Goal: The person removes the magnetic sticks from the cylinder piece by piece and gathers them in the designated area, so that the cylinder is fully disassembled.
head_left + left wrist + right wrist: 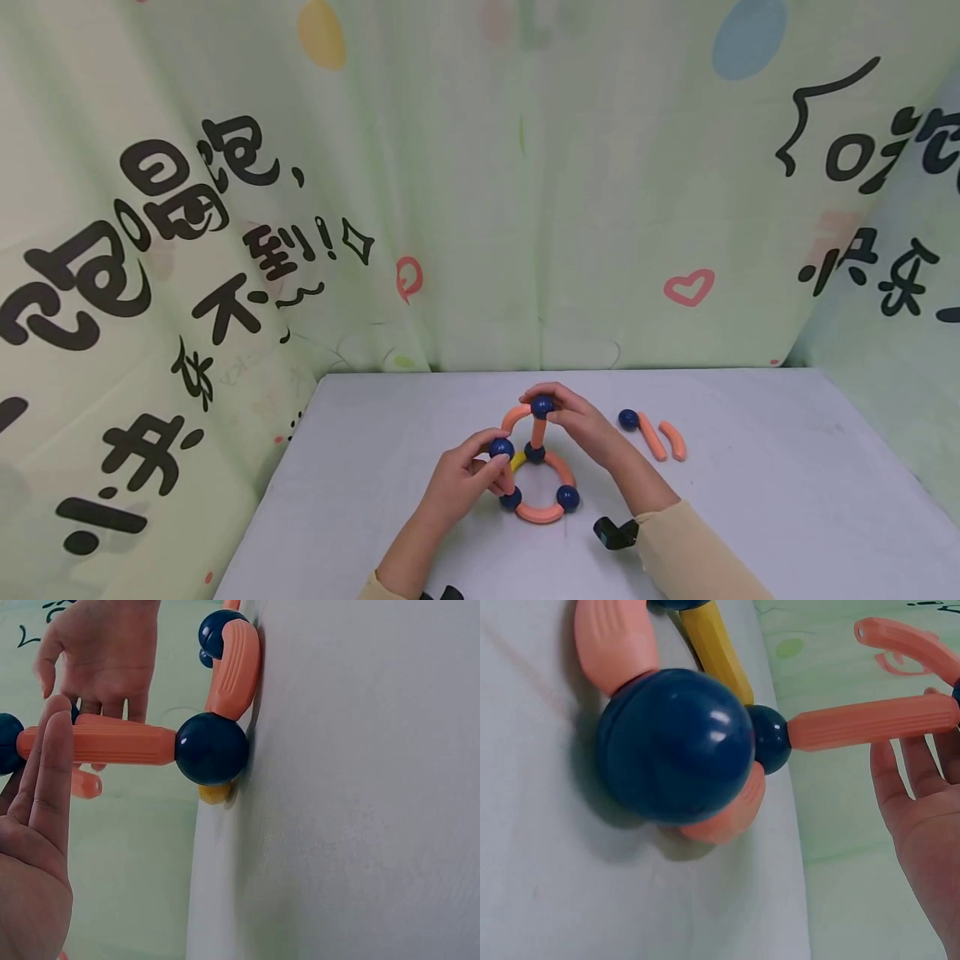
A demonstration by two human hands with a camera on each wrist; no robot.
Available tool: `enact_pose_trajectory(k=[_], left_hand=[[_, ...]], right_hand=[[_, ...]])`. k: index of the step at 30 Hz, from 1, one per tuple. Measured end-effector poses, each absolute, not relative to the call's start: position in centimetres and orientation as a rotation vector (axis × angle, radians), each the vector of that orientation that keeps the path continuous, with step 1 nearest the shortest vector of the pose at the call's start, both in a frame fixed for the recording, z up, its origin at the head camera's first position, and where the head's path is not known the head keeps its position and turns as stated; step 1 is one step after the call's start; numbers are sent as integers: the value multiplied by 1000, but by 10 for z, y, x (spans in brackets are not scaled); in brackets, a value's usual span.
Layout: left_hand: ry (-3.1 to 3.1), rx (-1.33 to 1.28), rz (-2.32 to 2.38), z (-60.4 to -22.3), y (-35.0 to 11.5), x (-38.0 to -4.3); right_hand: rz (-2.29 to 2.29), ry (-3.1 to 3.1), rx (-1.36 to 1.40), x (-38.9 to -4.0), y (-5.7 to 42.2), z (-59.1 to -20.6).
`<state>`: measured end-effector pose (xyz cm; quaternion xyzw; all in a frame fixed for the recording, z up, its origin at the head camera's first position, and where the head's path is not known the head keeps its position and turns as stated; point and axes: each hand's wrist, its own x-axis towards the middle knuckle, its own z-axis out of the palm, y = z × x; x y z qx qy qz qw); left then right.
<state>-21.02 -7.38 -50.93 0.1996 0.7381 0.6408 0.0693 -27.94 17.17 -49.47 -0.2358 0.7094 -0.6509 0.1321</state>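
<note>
Curtain: pale green printed cloth (pixel 585 208), hanging behind the table.
Table: pale, flat surface (pixel 390 533) under all the parts.
Frame: toy structure (pixel 535 454) of glossy navy-blue balls and ribbed, plastic-looking rods, standing between my hands. Its base ring joins three balls with two curved orange rods (pixel 540 514) and a yellow rod (pixel 519 461); two straight orange uprights (pixel 538 433) rise from it, each topped by a ball.
Left hand (pixel 467 477): grips the left upper ball (pixel 501 450) between fingers and thumb.
Right hand (pixel 576 422): pinches the right upper ball (pixel 542 407).
Loose parts: right of the frame, a straight orange rod (pixel 652 437) touching a navy-blue ball (pixel 628 419), a curved orange rod (pixel 674 441) just beside.
Bridging rod: curved, orange (pixel 516 415), joined to the right upper ball. I judge the step to be linking the two tops; the next move calls for steady uprights and tip aligned with ball.
Rod tip: seems to meet my left fingers in the head view; the right wrist view shows it bare (pixel 862 630), unattached.
</note>
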Motion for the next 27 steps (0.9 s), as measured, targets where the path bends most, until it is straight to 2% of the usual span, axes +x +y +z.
enact_pose_trajectory(k=[12, 27], left_hand=[[2257, 598, 1892, -509, -73, -210], [2283, 585, 1886, -508, -71, -210]], right_hand=[[-1812, 2175, -545, -280, 177, -507], [-1838, 2177, -551, -276, 171, -508]])
